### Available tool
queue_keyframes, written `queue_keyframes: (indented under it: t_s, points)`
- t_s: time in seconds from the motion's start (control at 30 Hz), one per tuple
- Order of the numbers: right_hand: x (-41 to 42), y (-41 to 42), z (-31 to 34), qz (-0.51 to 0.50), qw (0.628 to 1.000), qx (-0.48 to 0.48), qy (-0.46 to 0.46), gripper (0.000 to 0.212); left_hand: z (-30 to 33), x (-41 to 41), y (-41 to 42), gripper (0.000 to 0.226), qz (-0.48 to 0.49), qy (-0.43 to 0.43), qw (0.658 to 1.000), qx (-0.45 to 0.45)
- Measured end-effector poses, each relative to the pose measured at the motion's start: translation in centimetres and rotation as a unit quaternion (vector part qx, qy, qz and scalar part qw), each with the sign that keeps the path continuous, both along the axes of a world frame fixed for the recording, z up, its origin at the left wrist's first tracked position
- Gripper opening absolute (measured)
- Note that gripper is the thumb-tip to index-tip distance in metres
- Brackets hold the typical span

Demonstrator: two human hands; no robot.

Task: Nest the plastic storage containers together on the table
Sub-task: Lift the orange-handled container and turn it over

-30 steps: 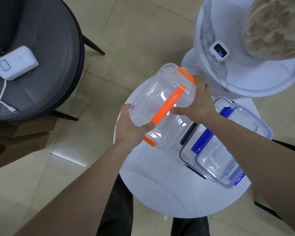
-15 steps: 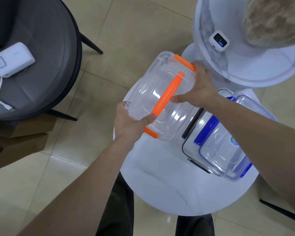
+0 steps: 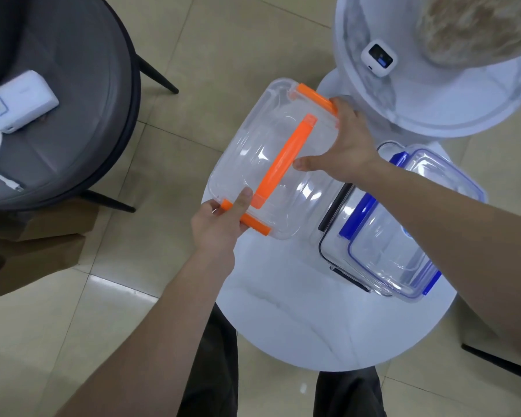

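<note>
Container: the clear orange-handled container (image 3: 277, 167) is held tilted in the air, above the ten o'clock edge of the round white table (image 3: 313, 320), partly over the floor.
Lid: its orange handle (image 3: 285, 159) and orange end clips are turned up toward the camera; whether the lid is latched cannot be told.
Left grip: the left hand (image 3: 220, 227) is closed on the container's seven o'clock corner, thumb pressed beside the handle's lower end.
Right grip: the right hand (image 3: 343, 142) is clamped on the two o'clock end, thumb laid across the clear side, fingers hidden behind the clip.
Position relative to grip: the body is spanned between the two hands, with its middle unsupported.
Nested set: a blue-clipped container (image 3: 403, 224) is seated inside a black-clipped container (image 3: 337, 236) at three o'clock on the table, just beside the held one.
Risk, slip: smooth plastic gripped only at the corners may be twisted loose, and a fall would probably end on the floor.
Risk, knock: the nested set may be struck and pushed toward the table's edge if the held container is swung right.
Surroundings: a grey chair (image 3: 82, 115) with a white power bank (image 3: 18, 102) is seen at ten o'clock.
</note>
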State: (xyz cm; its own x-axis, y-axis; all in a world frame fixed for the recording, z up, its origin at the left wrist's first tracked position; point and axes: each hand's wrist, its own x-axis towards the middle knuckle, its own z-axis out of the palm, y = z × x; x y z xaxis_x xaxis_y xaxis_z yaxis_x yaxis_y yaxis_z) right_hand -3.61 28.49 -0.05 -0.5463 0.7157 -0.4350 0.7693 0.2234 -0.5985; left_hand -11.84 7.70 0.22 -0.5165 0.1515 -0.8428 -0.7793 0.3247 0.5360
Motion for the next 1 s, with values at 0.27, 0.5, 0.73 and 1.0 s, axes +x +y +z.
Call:
queue_keyframes:
  t_s: [0.27, 0.5, 0.73, 1.0]
  points:
    - [-0.1, -0.7, 3.7, -0.006, 1.000, 0.002, 0.026, 0.117, 3.3, -0.1, -0.7, 0.045, 0.025, 0.037, 0.999, 0.026]
    - [0.9, -1.4, 8.1, -0.020, 0.996, 0.011, 0.080, 0.117, 7.7, 0.3, -1.9, 0.050, 0.006, 0.047, 0.997, 0.057]
    - [3.0, -1.6, 11.9, -0.073, 0.986, 0.042, 0.144, 0.093, 12.0, 1.3, -2.1, 0.044, -0.018, 0.069, 0.993, 0.089]
    - [4.7, -2.1, 15.2, -0.129, 0.966, 0.054, 0.219, 0.069, 15.3, 2.7, -2.0, 0.049, -0.035, 0.099, 0.989, 0.104]
